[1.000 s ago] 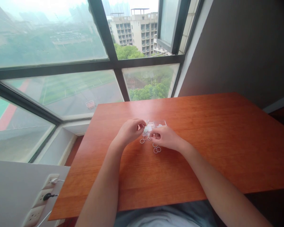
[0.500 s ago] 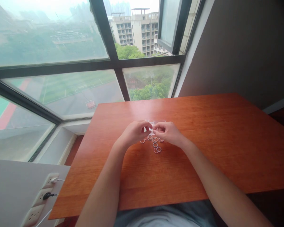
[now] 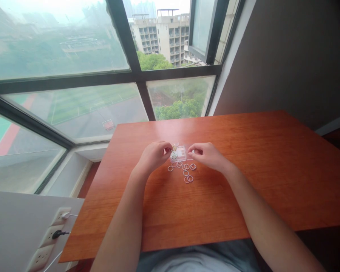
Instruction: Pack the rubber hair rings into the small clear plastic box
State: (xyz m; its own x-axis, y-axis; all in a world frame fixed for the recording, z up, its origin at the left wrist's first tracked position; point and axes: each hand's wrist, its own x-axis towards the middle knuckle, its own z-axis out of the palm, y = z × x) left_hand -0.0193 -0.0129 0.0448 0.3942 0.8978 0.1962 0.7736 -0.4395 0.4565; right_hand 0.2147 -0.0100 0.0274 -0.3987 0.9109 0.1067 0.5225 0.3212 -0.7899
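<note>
A small clear plastic box (image 3: 182,153) with compartments lies on the table between my hands. Greenish and yellowish ring-like pieces (image 3: 174,155) show in its left part. My left hand (image 3: 154,155) is at the box's left edge, its thumb and fingers pinched; whatever is between the tips is too small to make out. On the right side, my right hand (image 3: 208,155) has its thumb and forefinger curled close together, and what they hold, if anything, cannot be told. Several pale rings (image 3: 186,173) lie in front of the box, some overlapping.
The brown wooden table (image 3: 243,151) runs up to a large dark-framed window (image 3: 141,77). A grey wall (image 3: 272,68) rises at the right. Sockets with plugs and cords (image 3: 52,236) sit on the low wall at the left.
My hands have parted, the left going left and the right going right. The clear box and its contents, largely covered before, now show between them.
</note>
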